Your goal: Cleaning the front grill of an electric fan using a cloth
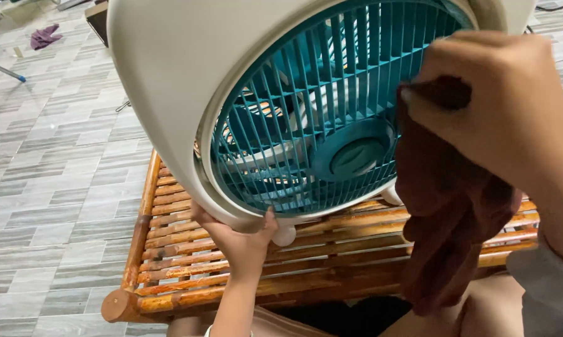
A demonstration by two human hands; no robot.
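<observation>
1. A box fan (188,81) with a cream housing fills the upper middle of the view, tilted so its front faces the camera.
2. Its round teal grille (306,125) has thin ribs spreading from a teal hub (356,156), and pale blades show behind the ribs.
3. The fan stands on a slatted bamboo surface (169,249), its small white foot (284,236) resting on the slats near the front edge.
4. The left hand (241,240) reaches up from below and cups the lower rim of the housing, thumb pressed against the cream edge; this grip is closed around the rim.
5. The right hand (487,106) is at the right, fingers curled shut on a dark reddish-brown cloth (450,224).
6. The cloth is pressed against the right edge of the grille under the fingers, and the rest hangs down loose in folds (well below the hub) over the slats.
7. A grey sleeve (543,287) covers the right forearm at the near right corner.
8. The floor (57,162) to the left is grey wood-look tile.
9. A purple rag (44,36) lies on the floor at the far left, well apart from the fan.
</observation>
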